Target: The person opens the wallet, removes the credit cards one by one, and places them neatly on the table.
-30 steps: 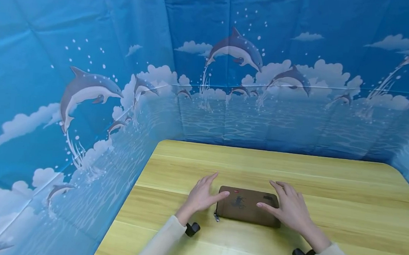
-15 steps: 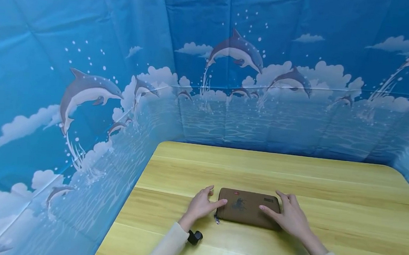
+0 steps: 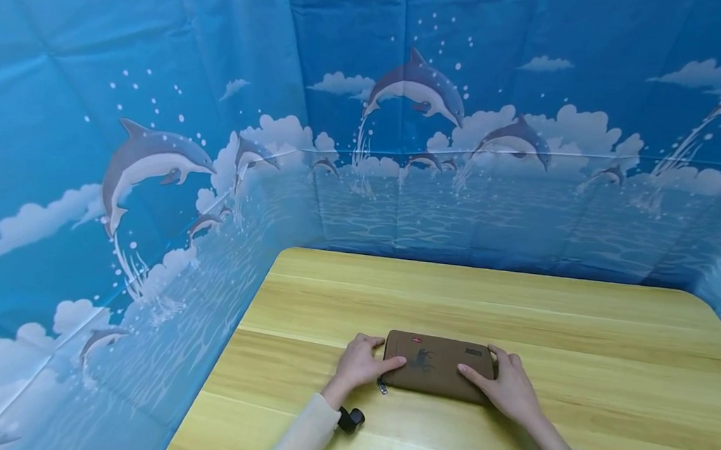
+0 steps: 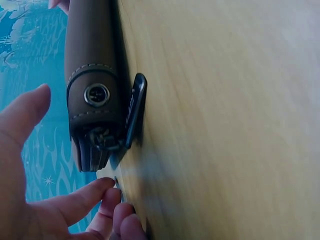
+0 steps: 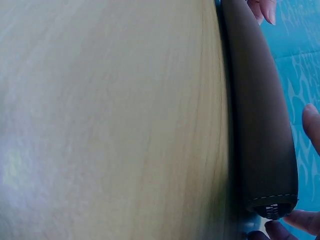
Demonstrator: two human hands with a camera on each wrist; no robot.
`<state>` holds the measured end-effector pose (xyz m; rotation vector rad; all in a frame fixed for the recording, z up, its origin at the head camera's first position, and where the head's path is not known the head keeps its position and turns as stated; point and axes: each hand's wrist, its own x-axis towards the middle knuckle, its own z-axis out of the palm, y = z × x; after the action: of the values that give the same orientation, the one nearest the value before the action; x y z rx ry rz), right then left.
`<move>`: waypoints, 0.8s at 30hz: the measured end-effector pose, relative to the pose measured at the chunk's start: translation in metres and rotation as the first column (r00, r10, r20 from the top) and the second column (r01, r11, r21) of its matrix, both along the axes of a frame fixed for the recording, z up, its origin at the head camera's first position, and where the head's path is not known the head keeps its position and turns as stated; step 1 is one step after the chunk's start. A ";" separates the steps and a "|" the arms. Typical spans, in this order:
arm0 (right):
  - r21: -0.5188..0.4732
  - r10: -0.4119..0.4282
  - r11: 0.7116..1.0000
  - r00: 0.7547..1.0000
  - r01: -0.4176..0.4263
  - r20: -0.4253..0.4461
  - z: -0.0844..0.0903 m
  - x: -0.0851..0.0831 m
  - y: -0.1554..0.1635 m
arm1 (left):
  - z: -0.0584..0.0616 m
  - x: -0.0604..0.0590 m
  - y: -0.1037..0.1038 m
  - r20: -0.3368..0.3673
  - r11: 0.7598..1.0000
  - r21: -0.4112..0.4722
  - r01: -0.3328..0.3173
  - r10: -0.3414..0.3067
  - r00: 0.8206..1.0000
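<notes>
The wallet point(image 3: 438, 366) lies on the table point(image 3: 579, 355), apparently between both hands point(image 3: 359, 362).

A pale wooden table point(image 3: 580, 341) with long grain lines stands pushed into a corner, its far and left edges close against the blue backdrop. One brown zip wallet point(image 3: 438, 365) lies flat on it, lengthwise across, toward the near left part; its zip pull point(image 4: 134, 110) rests on the wood.
</notes>
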<state>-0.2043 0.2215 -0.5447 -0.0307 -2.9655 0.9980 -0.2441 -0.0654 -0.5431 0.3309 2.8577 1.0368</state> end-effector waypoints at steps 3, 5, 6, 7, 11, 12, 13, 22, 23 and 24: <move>-0.001 -0.003 1.000 1.000 0.003 -0.011 -0.003 0.000 0.000 | -0.001 0.001 0.002 -0.004 1.000 -0.029 0.008 -0.008 1.000; -0.002 -0.005 1.000 1.000 0.005 -0.015 -0.005 0.000 0.000 | -0.002 0.002 0.003 -0.003 0.999 -0.046 0.002 -0.002 1.000; -0.002 -0.006 1.000 1.000 0.006 -0.016 -0.005 0.000 0.000 | -0.002 0.002 0.004 -0.006 0.999 -0.054 0.000 0.000 1.000; -0.003 -0.007 1.000 1.000 0.007 -0.015 -0.006 0.001 0.000 | -0.002 0.003 0.004 -0.009 0.998 -0.056 -0.002 0.001 1.000; 0.002 -0.011 1.000 1.000 0.011 -0.005 -0.007 0.002 0.000 | -0.003 0.004 0.005 -0.015 0.998 -0.060 -0.006 0.005 1.000; 0.002 -0.010 1.000 1.000 0.010 -0.001 -0.007 0.002 0.000 | -0.004 0.004 0.005 -0.014 0.999 -0.047 -0.007 0.007 1.000; 0.000 -0.009 1.000 1.000 0.009 0.003 -0.007 0.002 0.000 | -0.005 0.004 0.004 -0.011 1.000 -0.024 -0.008 0.008 1.000; -0.075 0.010 0.997 0.999 -0.006 0.050 -0.002 -0.001 0.000 | -0.010 -0.005 -0.002 0.096 0.978 0.206 -0.011 -0.009 0.995; -0.083 0.012 0.997 0.998 -0.007 0.054 -0.002 -0.001 0.000 | -0.009 -0.005 -0.003 0.113 0.976 0.219 -0.017 -0.008 0.994; -0.088 0.012 0.996 0.998 -0.007 0.059 -0.002 -0.002 0.001 | -0.010 -0.005 -0.003 0.126 0.973 0.229 -0.021 -0.008 0.992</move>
<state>-0.2059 0.2222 -0.5471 -0.0475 -2.9749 1.1481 -0.2496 -0.0680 -0.5527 0.2605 2.6337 1.3436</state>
